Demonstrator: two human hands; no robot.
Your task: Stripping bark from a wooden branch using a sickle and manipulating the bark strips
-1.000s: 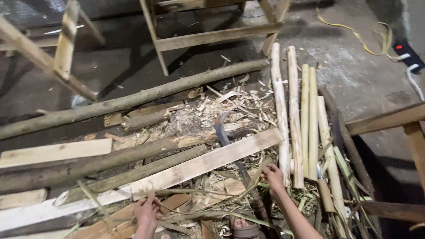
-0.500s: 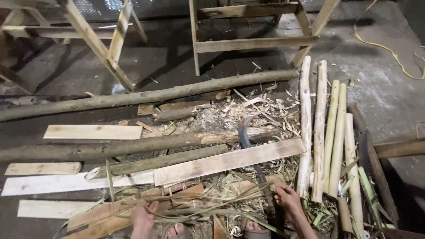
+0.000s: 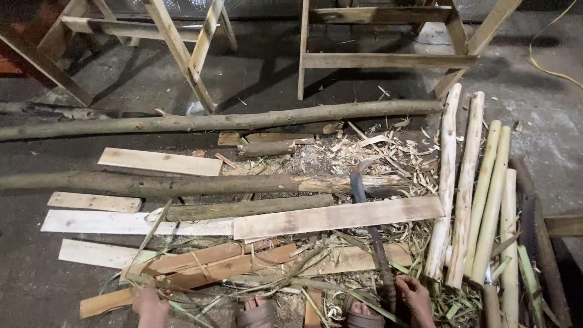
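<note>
My right hand [image 3: 415, 296] grips the dark wooden handle of a curved-blade sickle [image 3: 368, 215], whose blade lies across a pale plank [image 3: 337, 217]. At the lower left, my left hand [image 3: 149, 303] is closed around thin green strips and a stick [image 3: 182, 285] on the ground. My two sandalled feet [image 3: 255, 313] show at the bottom edge between the hands. Wood shavings [image 3: 370, 152] cover the ground beyond the plank.
Long rough logs [image 3: 212, 123] and several flat boards [image 3: 159, 161] lie across the concrete floor. Several peeled pale poles [image 3: 467, 188] lie lengthwise at the right. Wooden trestle frames [image 3: 388, 59] stand at the back. A yellow cord [image 3: 546, 67] runs at the far right.
The view has swung left and tilted down. My hands have slid to the bottom edge, and the right hand has stayed on the sickle handle.
</note>
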